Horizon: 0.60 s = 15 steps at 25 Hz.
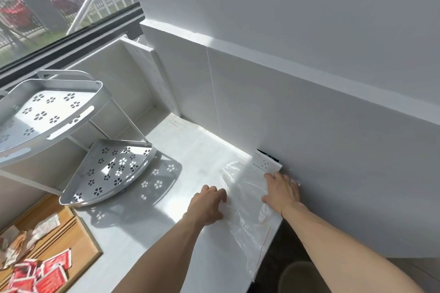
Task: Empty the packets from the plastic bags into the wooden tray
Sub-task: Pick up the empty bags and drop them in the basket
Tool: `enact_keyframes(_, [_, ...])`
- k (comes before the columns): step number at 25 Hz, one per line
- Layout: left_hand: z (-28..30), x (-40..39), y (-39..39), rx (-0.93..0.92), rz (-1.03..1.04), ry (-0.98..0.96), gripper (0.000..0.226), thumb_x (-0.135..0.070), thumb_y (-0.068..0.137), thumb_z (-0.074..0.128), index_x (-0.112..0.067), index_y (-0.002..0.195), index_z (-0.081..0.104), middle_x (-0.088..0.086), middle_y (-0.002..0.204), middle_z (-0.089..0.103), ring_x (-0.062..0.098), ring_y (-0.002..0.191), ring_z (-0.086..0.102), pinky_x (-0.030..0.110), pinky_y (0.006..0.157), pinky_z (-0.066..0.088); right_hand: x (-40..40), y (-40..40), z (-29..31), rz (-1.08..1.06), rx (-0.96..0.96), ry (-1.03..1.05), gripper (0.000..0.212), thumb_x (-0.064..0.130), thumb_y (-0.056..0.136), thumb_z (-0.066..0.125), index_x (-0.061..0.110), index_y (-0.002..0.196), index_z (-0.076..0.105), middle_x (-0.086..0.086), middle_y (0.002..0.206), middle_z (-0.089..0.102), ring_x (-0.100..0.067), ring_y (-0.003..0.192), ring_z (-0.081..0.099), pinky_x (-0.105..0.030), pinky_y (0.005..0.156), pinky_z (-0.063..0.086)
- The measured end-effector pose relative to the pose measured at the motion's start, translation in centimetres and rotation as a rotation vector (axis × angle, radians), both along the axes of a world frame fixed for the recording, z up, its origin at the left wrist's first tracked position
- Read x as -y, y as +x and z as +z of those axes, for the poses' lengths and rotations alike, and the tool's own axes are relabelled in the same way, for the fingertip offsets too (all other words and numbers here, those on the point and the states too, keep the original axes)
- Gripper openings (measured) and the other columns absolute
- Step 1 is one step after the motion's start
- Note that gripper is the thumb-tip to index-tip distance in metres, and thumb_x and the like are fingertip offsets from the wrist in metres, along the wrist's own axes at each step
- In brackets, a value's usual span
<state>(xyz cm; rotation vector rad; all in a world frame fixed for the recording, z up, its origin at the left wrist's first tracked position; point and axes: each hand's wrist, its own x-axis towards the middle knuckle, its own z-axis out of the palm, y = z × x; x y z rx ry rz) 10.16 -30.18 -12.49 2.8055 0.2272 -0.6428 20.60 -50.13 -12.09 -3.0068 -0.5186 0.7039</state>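
Nearest, at the countertop's (147, 240) front left corner, the wooden tray (78, 238) holds the packets (45, 273): red ones toward its front, paler crumpled ones behind them toward its left side. Both forearms reach across the countertop toward its right end. There a clear plastic bag (245, 216) lies flat and looks empty, its near end hanging over the countertop's right edge. The left hand (207, 204) rests palm down on the bag's left edge, fingers curled and close together, pressing the film to the surface. The right hand (282, 191) lies flat on the bag's far right part, near the wall, fingers extended and slightly spread. Just past the right hand a white socket plate (266, 162) leans at the foot of the wall. Farther left, a white two-tier corner rack (78, 140) with flower-shaped holes stands toward the countertop's back left, behind the tray. Beyond it, the window (59, 2) runs along the back edge
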Motion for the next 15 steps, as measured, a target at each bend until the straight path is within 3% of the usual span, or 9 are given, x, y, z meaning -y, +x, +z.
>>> enact_keyframes(4, [0.0, 0.3, -0.1, -0.059, 0.015, -0.021, 0.032, -0.022, 0.080, 0.061, -0.026, 0.111, 0.057, 0.001, 0.110, 0.060, 0.024, 0.108, 0.054, 0.031, 0.073, 0.037, 0.3, -0.5, 0.5, -0.053, -0.011, 0.041, 0.057, 0.031, 0.079, 0.071, 0.020, 0.128, 0.045, -0.005, 0.131, 0.052, -0.026, 0.119, 0.051, -0.038, 0.093, 0.046])
enact_keyframes(9, [0.8, 1.2, -1.1, -0.101, 0.021, -0.059, 0.031, -0.019, 0.082, 0.057, -0.030, 0.112, 0.061, -0.001, 0.109, 0.062, 0.023, 0.103, 0.060, 0.029, 0.068, 0.038, 2.8, -2.1, 2.1, -0.091, -0.120, 0.191, 0.065, 0.051, 0.075, 0.075, 0.021, 0.124, 0.045, -0.006, 0.120, 0.064, -0.026, 0.107, 0.062, -0.037, 0.089, 0.050])
enact_keyframes(11, [1.4, 1.6, -1.7, -0.104, 0.014, -0.062, 0.029, -0.019, 0.083, 0.055, -0.030, 0.108, 0.065, -0.004, 0.100, 0.056, 0.023, 0.101, 0.061, 0.028, 0.068, 0.039, 3.9, -3.4, 3.1, -0.120, -0.090, 0.213, 0.067, 0.061, 0.075, 0.070, 0.020, 0.122, 0.046, -0.005, 0.117, 0.065, -0.027, 0.105, 0.062, -0.037, 0.088, 0.051])
enact_keyframes(15, [2.1, 2.5, -3.0, -0.076, -0.024, -0.075, 0.024, -0.022, 0.088, 0.048, -0.024, 0.101, 0.068, -0.004, 0.096, 0.051, 0.025, 0.100, 0.062, 0.028, 0.070, 0.040, 5.5, -6.3, 4.7, -0.207, -0.037, 0.250, 0.069, 0.078, 0.081, 0.042, 0.021, 0.119, 0.051, -0.006, 0.113, 0.067, -0.028, 0.102, 0.064, -0.037, 0.083, 0.050])
